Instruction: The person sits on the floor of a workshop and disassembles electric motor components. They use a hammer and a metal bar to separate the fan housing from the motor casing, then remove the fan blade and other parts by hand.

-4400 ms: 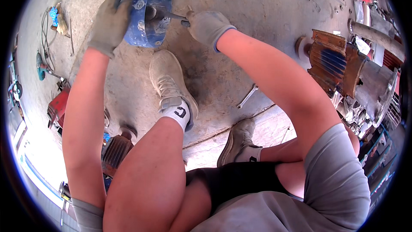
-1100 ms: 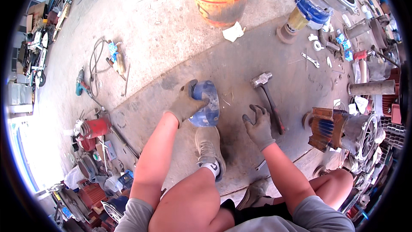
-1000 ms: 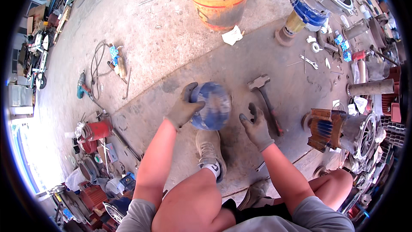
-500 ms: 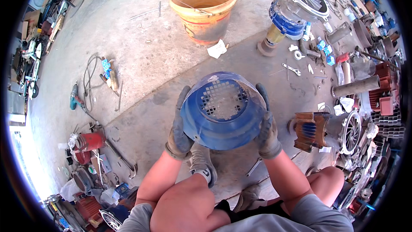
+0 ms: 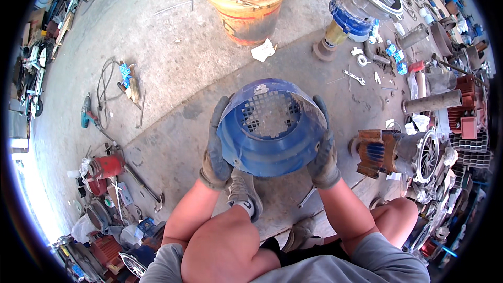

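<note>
Between my gloved hands is a blue metal fan cover (image 5: 272,149), bowl-shaped, with a grid of square holes in its round end. Its paint looks scuffed and dusty. My left hand (image 5: 216,149) is wrapped against the cover's left side, and my right hand (image 5: 324,149) grips the opposite side. Both wear dark-palmed work gloves. The cover is held off the floor, above my shoes, with its open rim partly toward me. The fingertips behind the cover's edges are partly hidden.
Ahead stands a dirty yellow bucket (image 5: 247,8). A blue and silver motor part (image 5: 348,23) stands to its right, and a rusty motor (image 5: 393,154) lies nearer. A hammer (image 5: 144,186), a drill (image 5: 88,114) and a red machine (image 5: 106,166) lie left. A wrench (image 5: 357,77) lies right.
The fan cover, still in both hands, has tipped slightly, showing more of its inner wall, and shifted a little left. The surroundings have shifted slightly in view.
</note>
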Motion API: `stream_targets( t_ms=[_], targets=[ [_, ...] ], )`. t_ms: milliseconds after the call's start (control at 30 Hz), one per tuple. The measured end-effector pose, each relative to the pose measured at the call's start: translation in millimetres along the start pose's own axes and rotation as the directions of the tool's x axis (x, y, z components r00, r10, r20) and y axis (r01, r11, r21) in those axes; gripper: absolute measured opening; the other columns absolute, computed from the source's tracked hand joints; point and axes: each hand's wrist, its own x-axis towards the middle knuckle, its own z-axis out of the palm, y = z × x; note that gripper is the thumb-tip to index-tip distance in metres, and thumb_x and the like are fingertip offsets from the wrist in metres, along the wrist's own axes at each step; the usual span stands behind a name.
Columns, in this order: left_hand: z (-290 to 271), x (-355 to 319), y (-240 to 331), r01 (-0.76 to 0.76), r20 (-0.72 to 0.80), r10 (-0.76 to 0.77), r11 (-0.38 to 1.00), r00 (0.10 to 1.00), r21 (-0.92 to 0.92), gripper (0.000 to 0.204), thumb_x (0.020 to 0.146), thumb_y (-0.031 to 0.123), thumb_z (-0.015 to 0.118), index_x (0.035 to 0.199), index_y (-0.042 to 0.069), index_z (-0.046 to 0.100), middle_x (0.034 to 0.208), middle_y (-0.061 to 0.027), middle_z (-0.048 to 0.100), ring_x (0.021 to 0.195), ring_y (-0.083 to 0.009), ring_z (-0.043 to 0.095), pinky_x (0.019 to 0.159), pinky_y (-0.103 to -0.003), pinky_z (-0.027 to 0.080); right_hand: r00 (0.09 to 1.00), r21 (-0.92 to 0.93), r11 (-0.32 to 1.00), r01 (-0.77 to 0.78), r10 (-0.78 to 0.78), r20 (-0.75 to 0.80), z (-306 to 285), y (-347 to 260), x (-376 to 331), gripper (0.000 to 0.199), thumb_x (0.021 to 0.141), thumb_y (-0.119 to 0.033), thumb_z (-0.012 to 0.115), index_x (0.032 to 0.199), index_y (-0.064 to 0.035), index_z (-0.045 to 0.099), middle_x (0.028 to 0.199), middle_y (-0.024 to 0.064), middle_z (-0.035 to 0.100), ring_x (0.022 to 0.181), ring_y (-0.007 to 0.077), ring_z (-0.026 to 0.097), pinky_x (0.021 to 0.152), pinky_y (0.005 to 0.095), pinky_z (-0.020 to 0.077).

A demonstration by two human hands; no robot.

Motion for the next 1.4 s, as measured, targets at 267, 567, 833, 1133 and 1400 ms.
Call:
stream_targets(
  t_ms=[267, 567, 833, 1133, 1400],
  targets=[
    [4, 2, 0, 0.04, -0.05, -0.04, 0.999, 0.998, 0.002, 0.116, 0.101, 0.078, 0.056, 0.175, 0.001, 0.01, 0.179, -0.0202, 0.027, 0.163, -0.0344, 0.034, 0.133, -0.051, 0.031, 0.998, -0.01, 0.998, -0.057, 0.057, -0.036, 0, 3, -2, 0.087, 0.116, -0.059, 0.036, 0.173, 0.0061, 0.021, 0.176, 0.0213, 0.034, 0.162, 0.0313, 0.034, 0.133, 0.0459, 0.0249],
    [-8, 5, -5, 0.308, -0.294, -0.284, 0.951, 0.913, 0.037, 0.069, 0.115, 0.034, 0.055, 0.171, 0.0, 0.032, 0.172, -0.0155, 0.039, 0.155, -0.0246, 0.043, 0.128, -0.04, 0.038, 0.97, -0.71, 0.689, 0.144, -0.242, -0.038, 5, 21, -17, 0.066, 0.104, -0.017, 0.067, 0.158, 0.0105, 0.043, 0.156, 0.0287, 0.053, 0.147, 0.0476, 0.048, 0.125, 0.0531, 0.035],
    [-33, -11, -49, 0.191, -0.27, -0.006, 0.721, 0.963, 0.666, 0.061, 0.114, 0.028, 0.064, 0.164, 0.001, 0.043, 0.168, -0.0153, 0.043, 0.151, -0.0247, 0.046, 0.124, -0.038, 0.041, 0.892, -0.286, 0.848, -0.446, 0.449, -0.057, 62, 143, -30, 0.057, 0.113, -0.04, 0.058, 0.153, 0.0004, 0.056, 0.149, 0.0201, 0.065, 0.133, 0.0357, 0.064, 0.119, 0.0514, 0.0459],
    [-124, -33, -96, 0.51, -0.598, 0.011, 0.511, 0.801, 0.692, 0.067, 0.114, 0.047, 0.056, 0.163, 0.003, 0.045, 0.159, -0.0186, 0.055, 0.142, -0.0304, 0.058, 0.117, -0.04, 0.046, 0.615, 0.82, 0.354, -0.45, 0.789, -0.003, 21, 247, -12, 0.069, 0.116, -0.062, 0.033, 0.16, -0.0128, 0.054, 0.16, 0.0122, 0.06, 0.145, 0.0335, 0.057, 0.123, 0.0525, 0.0455],
    [-111, -10, -115, 0.56, -0.493, -0.361, 0.752, 0.792, 0.349, 0.08, 0.114, 0.064, 0.043, 0.162, 0.0, 0.048, 0.158, -0.0182, 0.059, 0.144, -0.0271, 0.056, 0.123, -0.037, 0.042, 0.694, 0.848, 0.278, -0.451, 0.707, 0.138, -8, 254, -22, 0.063, 0.116, -0.052, 0.038, 0.155, -0.007, 0.058, 0.154, 0.0148, 0.064, 0.139, 0.0325, 0.062, 0.121, 0.0493, 0.0485]
  ],
)
